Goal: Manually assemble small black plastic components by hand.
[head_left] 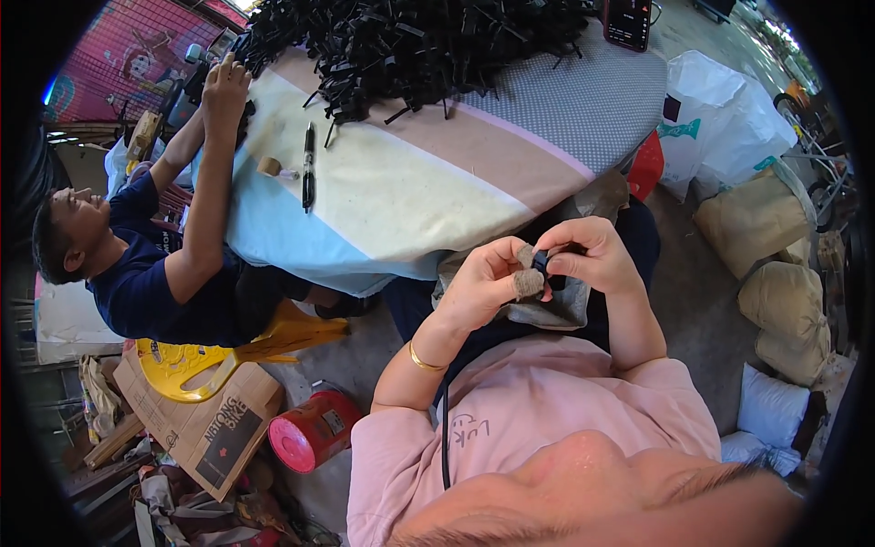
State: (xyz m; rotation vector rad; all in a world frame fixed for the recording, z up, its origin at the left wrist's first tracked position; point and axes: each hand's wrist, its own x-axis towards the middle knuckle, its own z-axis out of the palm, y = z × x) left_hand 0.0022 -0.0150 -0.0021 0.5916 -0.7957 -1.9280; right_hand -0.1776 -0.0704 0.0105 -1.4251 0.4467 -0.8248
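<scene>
I observe the left hand (486,286) and right hand (600,259) pinching a black piece (540,263), partly finger-hidden. The twelve-o'clock pile (401,55) is cut off.

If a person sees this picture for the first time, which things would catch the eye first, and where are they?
Probably the large heap of black pieces at the far side of the table comes first. The bright yellow chair under the co-worker on the left may follow. Then, right of centre, the left grip and right grip pinch a small dark piece.
</scene>
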